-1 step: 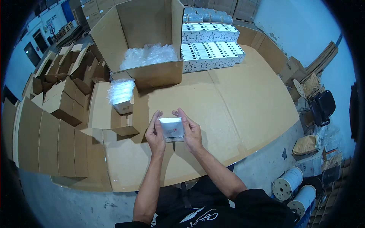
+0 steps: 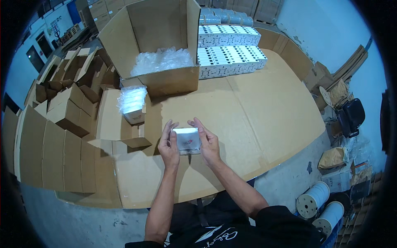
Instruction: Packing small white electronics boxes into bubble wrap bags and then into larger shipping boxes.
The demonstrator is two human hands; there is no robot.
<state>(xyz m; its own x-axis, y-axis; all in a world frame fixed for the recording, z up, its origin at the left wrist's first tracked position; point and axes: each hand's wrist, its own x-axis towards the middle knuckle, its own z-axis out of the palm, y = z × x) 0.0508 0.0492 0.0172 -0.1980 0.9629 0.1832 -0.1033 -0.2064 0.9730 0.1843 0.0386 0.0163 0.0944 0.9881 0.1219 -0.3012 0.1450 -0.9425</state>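
Observation:
Between my two hands is a small white box point(image 2: 188, 138) with a little red mark, held above the cardboard-covered table. What looks like clear wrap shows along its lower edge. My left hand point(image 2: 168, 145) closes on its left side, thumb along the edge. On the opposite side my right hand point(image 2: 208, 144) grips it the same way. To the left, an open small carton point(image 2: 136, 141) contains a row of white boxes in bubble wrap point(image 2: 133, 103).
A large open carton point(image 2: 171, 82) of clear bubble wrap point(image 2: 161, 61) stands at the back. Beside it are stacked rows of white boxes point(image 2: 231, 62). Empty brown cartons point(image 2: 68, 107) crowd the left. Cable spools point(image 2: 313, 199) and a black chair point(image 2: 350, 117) are off the table's right side.

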